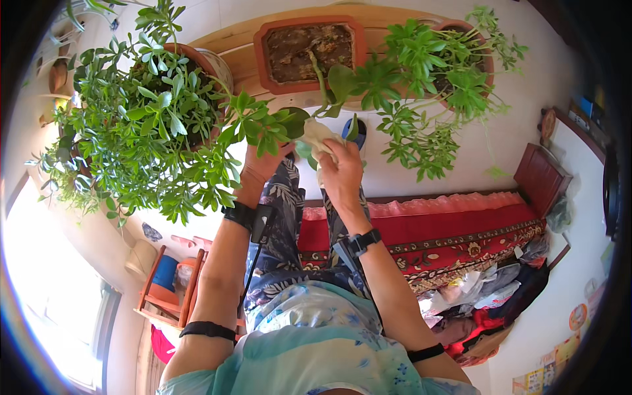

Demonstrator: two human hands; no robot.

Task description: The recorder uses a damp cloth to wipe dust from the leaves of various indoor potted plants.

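Note:
A crumpled cream cloth is pinched in my right hand, its fingers closed around it. The cloth lies against the broad green leaves of a plant whose bent stem rises from a rectangular terracotta planter. My left hand reaches in beside the same leaves. Drooping foliage of the bushy potted plant covers most of its fingers, so their grip does not show.
The pots stand on a curved wooden bench. Another leafy plant grows in a round pot at the right. A red-covered bed lies behind me, bags piled beside it. At lower left is a wooden chair.

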